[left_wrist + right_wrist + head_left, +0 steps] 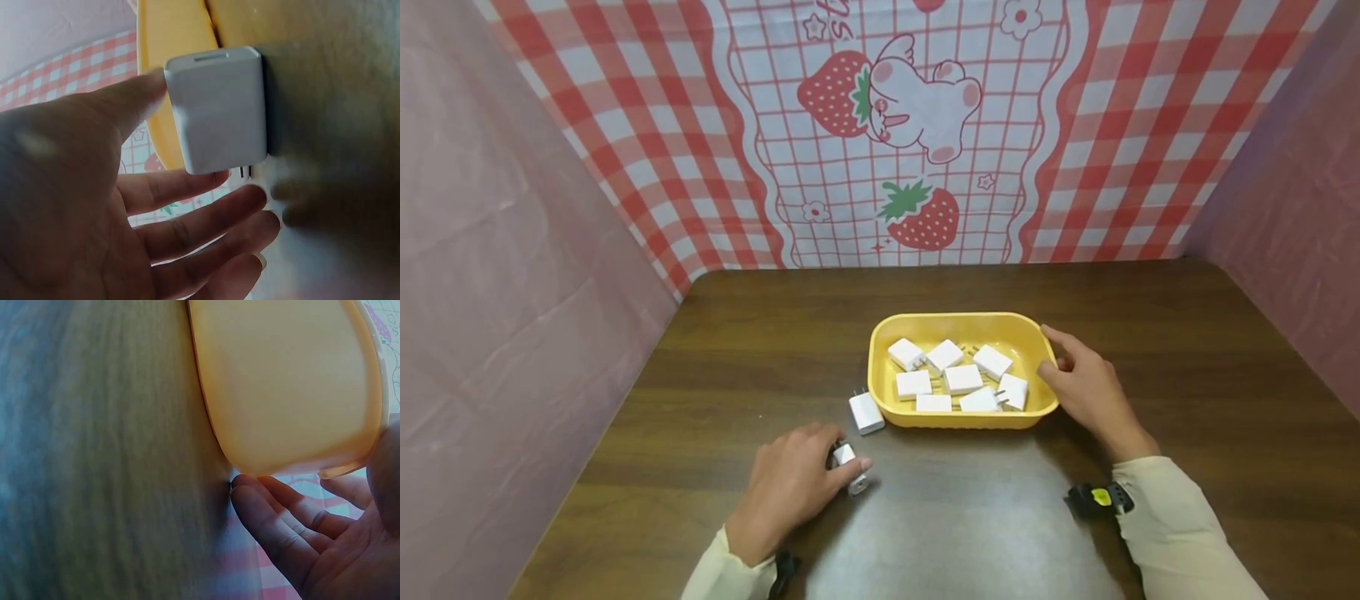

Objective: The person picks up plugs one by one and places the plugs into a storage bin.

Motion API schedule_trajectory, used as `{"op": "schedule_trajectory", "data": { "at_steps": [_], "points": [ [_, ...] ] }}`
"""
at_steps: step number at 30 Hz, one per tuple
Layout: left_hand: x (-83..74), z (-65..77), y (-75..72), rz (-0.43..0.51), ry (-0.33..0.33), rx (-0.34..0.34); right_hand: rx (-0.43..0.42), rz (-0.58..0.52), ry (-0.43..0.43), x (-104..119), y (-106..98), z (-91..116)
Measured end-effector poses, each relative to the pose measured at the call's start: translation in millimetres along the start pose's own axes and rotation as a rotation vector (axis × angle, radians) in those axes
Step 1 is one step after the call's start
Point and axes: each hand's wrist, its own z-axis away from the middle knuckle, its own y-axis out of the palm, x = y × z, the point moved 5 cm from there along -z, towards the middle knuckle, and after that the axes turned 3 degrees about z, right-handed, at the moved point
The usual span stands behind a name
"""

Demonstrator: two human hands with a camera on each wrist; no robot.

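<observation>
My left hand (792,482) is low over the table, left of a yellow plastic basket (962,421). Its thumb and index finger pinch a white wall charger (219,112) at opposite ends, with metal prongs showing near the fingertips in the left wrist view. Another white charger (867,413) lies by the basket's left front corner. Several more chargers (962,379) lie loose inside the basket. At its right end my right hand (1090,387) grips the wall, thumb over the rim and fingers along the outside.
The basket stands on a dark wooden table (760,333). A red-and-white checked cloth with strawberries (925,218) hangs along the back edge. Pinkish sheets (497,250) hang at both sides. Each wrist wears a black strap (1093,500).
</observation>
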Motion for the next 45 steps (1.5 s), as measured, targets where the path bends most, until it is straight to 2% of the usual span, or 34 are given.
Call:
{"op": "schedule_trajectory", "data": {
  "at_steps": [10, 18, 27, 39, 45],
  "points": [
    [-4.6, 8.1, 0.6, -0.021, 0.011, -0.036, 0.006, 0.005, 0.012, 0.4, -1.4, -0.8],
    [-7.8, 11.6, 3.0, -0.013, 0.004, 0.032, -0.007, -0.003, 0.005, 1.1, -0.8, 0.3],
    [-9.7, 16.0, 4.4, -0.001, -0.016, 0.054, 0.002, -0.010, 0.013, 0.5, -0.1, 0.6],
    [-5.4, 16.8, 5.8, 0.030, -0.039, 0.027, -0.004, -0.009, 0.009, -0.3, -0.5, 0.4],
    [-1.7, 19.2, 3.7, 0.057, -0.044, -0.019, -0.005, -0.006, 0.013, -0.3, -0.2, -0.3]
  ]
}}
